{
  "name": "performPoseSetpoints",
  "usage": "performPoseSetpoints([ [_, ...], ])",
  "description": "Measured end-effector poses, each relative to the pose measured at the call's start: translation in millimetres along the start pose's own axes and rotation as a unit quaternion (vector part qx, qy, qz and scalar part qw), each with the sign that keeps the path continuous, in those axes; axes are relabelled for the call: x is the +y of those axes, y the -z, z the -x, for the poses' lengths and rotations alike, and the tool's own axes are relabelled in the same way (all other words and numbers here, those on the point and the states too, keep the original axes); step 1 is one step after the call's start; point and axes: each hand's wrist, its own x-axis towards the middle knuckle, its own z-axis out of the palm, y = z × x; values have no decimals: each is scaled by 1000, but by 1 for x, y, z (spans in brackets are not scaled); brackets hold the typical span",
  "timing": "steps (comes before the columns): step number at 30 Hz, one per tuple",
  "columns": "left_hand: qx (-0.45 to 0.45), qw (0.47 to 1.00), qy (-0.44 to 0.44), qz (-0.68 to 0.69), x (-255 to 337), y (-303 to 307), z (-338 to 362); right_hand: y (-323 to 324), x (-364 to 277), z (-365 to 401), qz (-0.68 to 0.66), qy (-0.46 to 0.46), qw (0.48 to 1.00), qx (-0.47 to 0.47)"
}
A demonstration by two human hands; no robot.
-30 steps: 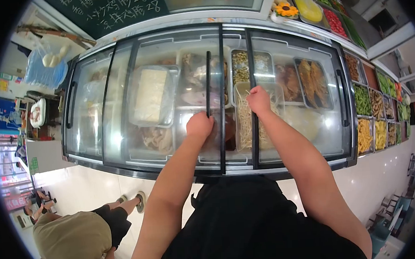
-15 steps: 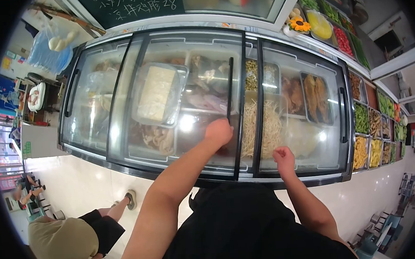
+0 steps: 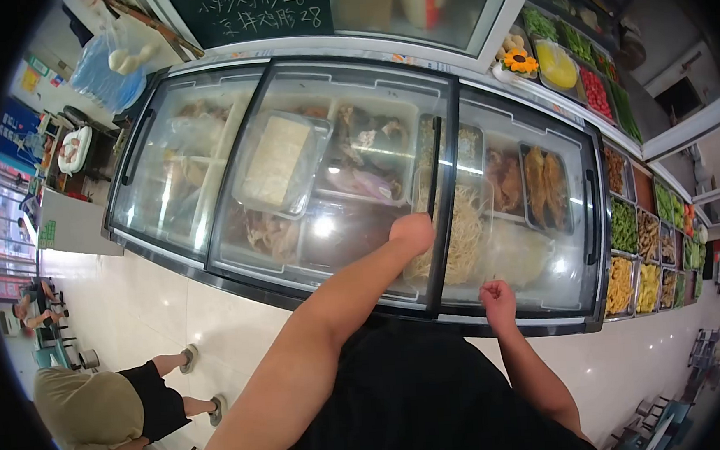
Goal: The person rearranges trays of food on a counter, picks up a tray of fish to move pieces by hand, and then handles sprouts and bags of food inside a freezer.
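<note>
My left hand [image 3: 412, 233] is closed at the lower end of the long black handle [image 3: 433, 163] on the middle sliding glass lid [image 3: 361, 250] of a display freezer. My right hand [image 3: 497, 301] hovers over the front edge of the right glass lid [image 3: 537, 292], fingers pinched together; what they hold, if anything, is too small to make out. Through the glass I see bean sprouts [image 3: 464, 233] near both hands, a white block [image 3: 274, 161] in a clear tray and browned pieces of meat or fish [image 3: 544, 185] in another tray.
Trays of cut vegetables [image 3: 624, 225] line the right side. A sunflower decoration [image 3: 519, 62] stands behind the freezer, near a chalkboard [image 3: 252, 13]. At the lower left, a person [image 3: 95, 414] in a khaki top is on the tiled floor [image 3: 217, 316]. Blue plastic bags [image 3: 108, 75] hang at the left.
The middle glass lid has slid right with my left hand at its handle, covering the gap over the bean sprouts. My right hand stays pinched. The person at the left has shifted their legs.
</note>
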Motion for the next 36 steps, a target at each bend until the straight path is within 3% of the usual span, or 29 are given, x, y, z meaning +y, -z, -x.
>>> performPoseSetpoints([
  [8,58,998,29,10,1,4,12,16,23,12,14,5,1000,-7],
  [14,63,997,27,24,1,1,14,17,18,28,-63,-82,994,19],
  [17,70,996,38,26,-12,-18,14,22,5,37,-77,-120,990,-26],
  [19,82,996,28,20,-8,-11,37,23,8,41,-9,-106,994,-19],
  [21,87,995,31,27,-13,-18,53,27,17,46,167,61,984,-19],
  [22,85,996,33,22,-13,-22,62,31,10,51,194,61,979,-25],
  [26,102,994,26,42,-26,-58,93,47,19,47,207,64,976,-33],
  [30,126,991,20,47,-25,-83,140,71,47,34,178,123,975,-51],
  [36,70,995,44,46,4,-110,195,109,54,23,274,205,938,-55],
])
